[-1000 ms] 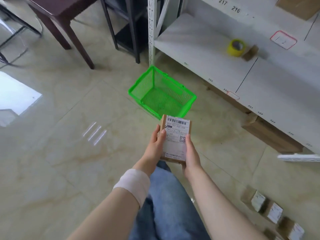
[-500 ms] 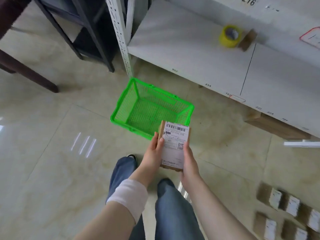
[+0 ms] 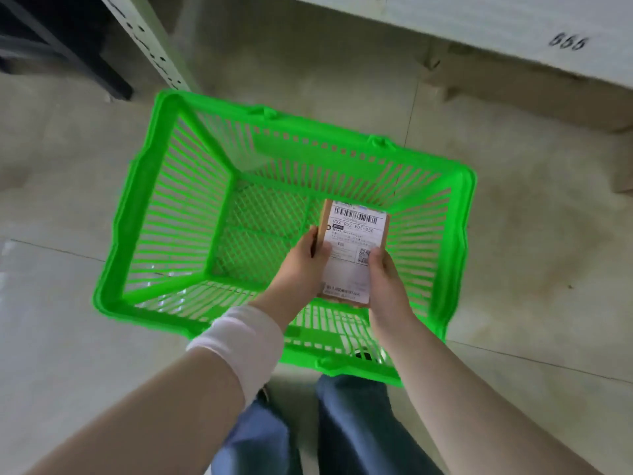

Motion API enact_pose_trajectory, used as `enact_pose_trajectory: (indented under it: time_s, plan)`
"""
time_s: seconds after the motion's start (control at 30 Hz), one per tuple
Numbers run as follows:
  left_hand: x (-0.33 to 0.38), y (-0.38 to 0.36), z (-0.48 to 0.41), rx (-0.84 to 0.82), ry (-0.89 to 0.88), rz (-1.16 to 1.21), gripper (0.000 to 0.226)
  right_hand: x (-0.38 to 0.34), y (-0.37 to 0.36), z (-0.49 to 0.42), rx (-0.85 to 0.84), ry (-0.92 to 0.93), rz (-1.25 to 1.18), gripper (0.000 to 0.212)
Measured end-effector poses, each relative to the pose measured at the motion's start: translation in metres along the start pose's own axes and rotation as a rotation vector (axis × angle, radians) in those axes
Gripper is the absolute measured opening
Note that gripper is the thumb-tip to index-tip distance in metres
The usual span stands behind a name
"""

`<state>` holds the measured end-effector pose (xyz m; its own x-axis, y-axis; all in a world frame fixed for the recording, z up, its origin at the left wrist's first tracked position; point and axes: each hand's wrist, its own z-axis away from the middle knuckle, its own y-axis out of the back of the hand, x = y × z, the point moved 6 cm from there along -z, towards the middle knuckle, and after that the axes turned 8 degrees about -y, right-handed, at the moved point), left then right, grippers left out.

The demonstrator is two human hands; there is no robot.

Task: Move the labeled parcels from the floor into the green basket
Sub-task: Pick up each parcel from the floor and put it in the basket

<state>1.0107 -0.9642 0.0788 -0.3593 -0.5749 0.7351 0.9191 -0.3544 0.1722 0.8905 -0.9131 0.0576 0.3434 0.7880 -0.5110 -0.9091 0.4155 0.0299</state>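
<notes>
While both forearms reached forward and down, the left hand [image 3: 298,265] and right hand [image 3: 388,286] each kept a closed grip on the cardboard parcel [image 3: 352,250], label up, reading "052-052 E05-050", inside the green basket's [image 3: 137,204] opening; the shelf edge [image 3: 513,25] read "555".

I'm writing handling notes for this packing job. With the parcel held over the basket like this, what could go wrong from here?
1. The parcel is pinched only at its edges by the left hand and right hand; released from here, it could land on a corner.
2. It sits toward the right wall of the green basket, so a careless release might clip the slatted side and leave it leaning.
</notes>
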Motion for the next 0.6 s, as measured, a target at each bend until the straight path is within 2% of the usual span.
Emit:
enact_pose_trajectory:
  time_s: [0.17, 0.37, 0.5, 0.6]
  plan:
    - [-0.064, -0.018, -0.067, -0.029, 0.076, -0.038, 0.041, 0.040, -0.004, -0.079, 0.025, -0.048, 0.058, 0.042]
    - [-0.112, -0.028, -0.097, -0.079, 0.160, -0.115, 0.043, 0.065, 0.000, -0.111, 0.013, -0.144, 0.158, 0.040]
    - [-0.117, -0.025, -0.100, -0.121, 0.188, -0.155, 0.061, 0.067, 0.002, -0.110, 0.049, -0.200, 0.162, 0.038]
    - [-0.096, -0.013, -0.110, -0.075, 0.139, -0.187, 0.070, 0.063, 0.002, -0.104, 0.143, -0.201, 0.157, 0.044]
